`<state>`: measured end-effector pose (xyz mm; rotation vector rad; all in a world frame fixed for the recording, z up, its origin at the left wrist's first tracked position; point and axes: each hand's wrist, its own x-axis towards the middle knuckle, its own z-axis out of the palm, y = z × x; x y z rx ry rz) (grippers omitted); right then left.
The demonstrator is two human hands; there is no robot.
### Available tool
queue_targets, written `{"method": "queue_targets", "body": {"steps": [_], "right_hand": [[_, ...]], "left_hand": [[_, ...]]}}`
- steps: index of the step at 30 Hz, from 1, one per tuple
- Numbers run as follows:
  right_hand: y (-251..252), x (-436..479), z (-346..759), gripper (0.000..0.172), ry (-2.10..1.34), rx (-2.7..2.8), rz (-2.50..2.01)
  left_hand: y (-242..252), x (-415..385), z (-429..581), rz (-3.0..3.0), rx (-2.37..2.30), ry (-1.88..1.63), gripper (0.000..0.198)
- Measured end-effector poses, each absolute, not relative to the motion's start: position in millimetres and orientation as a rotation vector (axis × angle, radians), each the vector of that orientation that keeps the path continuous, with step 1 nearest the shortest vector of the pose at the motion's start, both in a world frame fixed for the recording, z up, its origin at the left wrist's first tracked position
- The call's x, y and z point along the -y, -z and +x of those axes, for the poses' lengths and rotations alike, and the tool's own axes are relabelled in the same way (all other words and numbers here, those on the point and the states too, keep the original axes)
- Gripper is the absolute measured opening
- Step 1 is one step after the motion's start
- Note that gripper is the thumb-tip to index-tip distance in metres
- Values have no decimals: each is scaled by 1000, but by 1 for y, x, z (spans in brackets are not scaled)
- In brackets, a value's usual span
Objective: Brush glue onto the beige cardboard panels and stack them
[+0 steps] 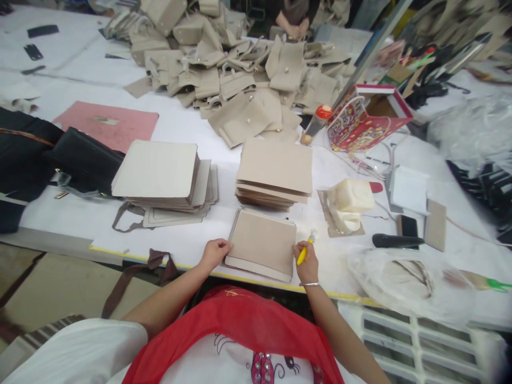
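A beige panel point(264, 240) lies on a low stack of similar sheets near the table's front edge. My left hand point(216, 253) pinches the panel's left edge between thumb and fingertips. At the right edge, my right hand point(308, 265) is closed around a yellow-handled brush point(303, 256), its pale end pointing away from me; the fingertips meet the panel's edge. Just behind stands a taller stack of beige panels point(276, 165). To the left is a stack of pale grey boards point(158, 170), some with dark outlines. A yellowed plastic container point(348, 200) sits on a board to the right.
Beige bag pieces point(240, 74) are heaped across the back, where another person's hands point(296, 29) show. A red paper bag point(368, 120), a red-capped bottle point(317, 124), a black-handled tool point(396, 241) and a clear plastic bag point(408, 282) are on the right; a black bag point(88, 160) is left.
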<state>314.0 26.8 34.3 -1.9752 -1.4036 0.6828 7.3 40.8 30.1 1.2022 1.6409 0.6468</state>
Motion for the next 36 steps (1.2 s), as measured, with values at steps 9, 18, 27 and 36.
{"method": "queue_targets", "body": {"steps": [9, 18, 27, 36], "right_hand": [[-35, -36, 311, 31, -648, 1446, -2096], [-44, -41, 305, 26, -671, 1520, -2157], [-49, -44, 304, 20, -638, 1587, -2249], [-52, -48, 302, 21, -562, 1682, -2352]], "left_hand": [[-36, -45, 10, 1146, -1634, -659, 26], [-36, -46, 10, 1126, -1652, -621, 28], [-27, -44, 13, 1137, -1754, -513, 31], [-22, -45, 12, 1128, -1757, -526, 28]]}}
